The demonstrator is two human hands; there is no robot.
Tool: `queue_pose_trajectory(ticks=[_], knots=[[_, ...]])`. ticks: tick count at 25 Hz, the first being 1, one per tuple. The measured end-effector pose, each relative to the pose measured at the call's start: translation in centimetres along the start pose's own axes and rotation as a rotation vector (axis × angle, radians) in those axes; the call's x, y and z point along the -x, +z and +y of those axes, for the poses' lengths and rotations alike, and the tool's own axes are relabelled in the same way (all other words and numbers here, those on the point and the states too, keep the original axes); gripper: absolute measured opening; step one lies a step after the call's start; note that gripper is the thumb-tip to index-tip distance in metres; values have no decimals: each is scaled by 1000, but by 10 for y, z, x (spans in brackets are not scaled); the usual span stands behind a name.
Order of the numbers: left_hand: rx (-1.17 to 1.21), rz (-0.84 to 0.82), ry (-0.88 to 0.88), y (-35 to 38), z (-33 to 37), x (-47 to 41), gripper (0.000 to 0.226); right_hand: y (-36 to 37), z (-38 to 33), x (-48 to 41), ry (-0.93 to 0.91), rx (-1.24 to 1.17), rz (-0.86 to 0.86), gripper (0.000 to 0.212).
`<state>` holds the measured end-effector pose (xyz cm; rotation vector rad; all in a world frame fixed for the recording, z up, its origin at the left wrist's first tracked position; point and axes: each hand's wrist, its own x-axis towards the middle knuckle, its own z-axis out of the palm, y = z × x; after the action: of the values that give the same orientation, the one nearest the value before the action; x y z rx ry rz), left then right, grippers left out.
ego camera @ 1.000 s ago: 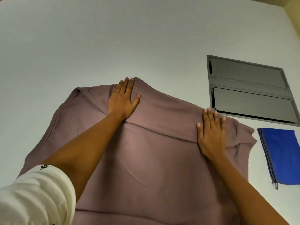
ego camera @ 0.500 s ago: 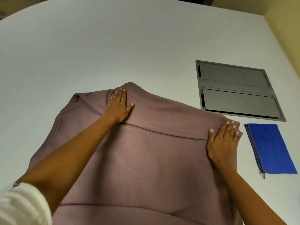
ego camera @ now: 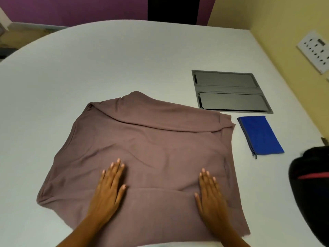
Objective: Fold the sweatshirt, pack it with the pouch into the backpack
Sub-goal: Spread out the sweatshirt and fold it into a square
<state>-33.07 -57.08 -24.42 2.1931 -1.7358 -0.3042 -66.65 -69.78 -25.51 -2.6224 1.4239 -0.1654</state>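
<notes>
A mauve sweatshirt [ego camera: 156, 148] lies spread on the white table [ego camera: 106, 59], its far part folded over toward me. My left hand [ego camera: 108, 191] lies flat on its near left half with straight fingers. My right hand [ego camera: 211, 198] lies flat on its near right half, fingers straight too. A blue zip pouch [ego camera: 260, 136] rests on the table just right of the sweatshirt. The black backpack [ego camera: 311, 189] with a red stripe shows at the right edge, partly cut off.
A grey recessed panel with two flaps [ego camera: 229, 91] is set in the table behind the pouch. A yellow wall with a white socket plate [ego camera: 315, 50] runs along the right. The table's rounded edge curves off at the far left.
Both hands have drawn back from the sweatshirt's far folded edge to its near part. The view has pulled back and now takes in the backpack and walls.
</notes>
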Motion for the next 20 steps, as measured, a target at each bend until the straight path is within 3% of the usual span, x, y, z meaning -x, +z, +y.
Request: queue_pose_trajectory(ticks=[5, 9, 15, 17, 20], knots=[[-162, -151, -33, 26, 20, 59, 62, 0, 28, 50, 168, -41, -21, 68], [-197, -152, -36, 33, 44, 64, 62, -10, 53, 73, 257, -24, -50, 73], [-148, -138, -2, 45, 65, 80, 64, -9, 81, 103, 249, -67, 25, 71], [-79, -103, -5, 43, 60, 93, 62, -12, 93, 118, 112, -68, 35, 62], [-55, -42, -6, 35, 52, 126, 56, -17, 111, 145, -252, 66, 26, 47]])
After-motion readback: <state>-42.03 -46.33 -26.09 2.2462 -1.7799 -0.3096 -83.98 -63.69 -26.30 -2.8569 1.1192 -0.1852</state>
